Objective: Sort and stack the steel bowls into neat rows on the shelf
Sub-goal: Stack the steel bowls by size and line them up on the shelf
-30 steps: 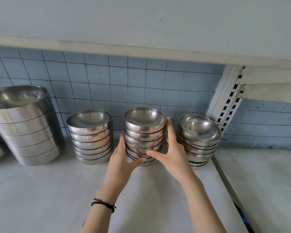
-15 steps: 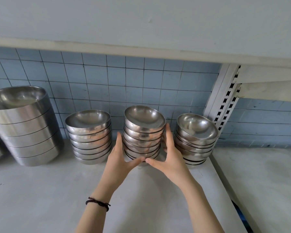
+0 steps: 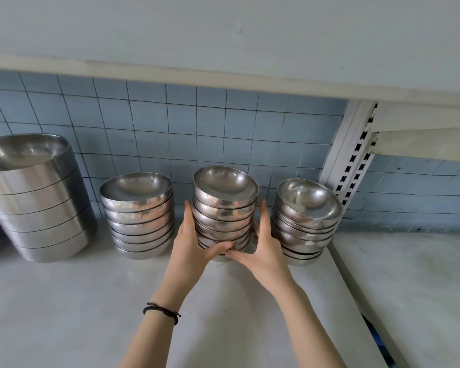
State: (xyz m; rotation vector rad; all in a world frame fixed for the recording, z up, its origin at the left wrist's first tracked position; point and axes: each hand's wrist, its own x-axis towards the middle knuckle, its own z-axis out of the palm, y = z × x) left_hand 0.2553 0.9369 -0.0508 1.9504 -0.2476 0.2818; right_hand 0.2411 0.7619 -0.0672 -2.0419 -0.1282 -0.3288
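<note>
The middle stack of steel bowls (image 3: 225,208) stands on the shelf (image 3: 64,301) between the left stack (image 3: 140,216) and the right stack (image 3: 306,221). The left hand (image 3: 190,244) and right hand (image 3: 263,249) clasp its lower bowls from either side, thumbs meeting in front, so the stack sits inside the two-handed grip.

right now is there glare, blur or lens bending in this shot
Head view: soft daylight, sharp focus throughout; bright reflections on the middle bowl stack between the left hand and right hand; wide-angle lens bows the upper shelf edge; large pans lean at the edge.
</note>
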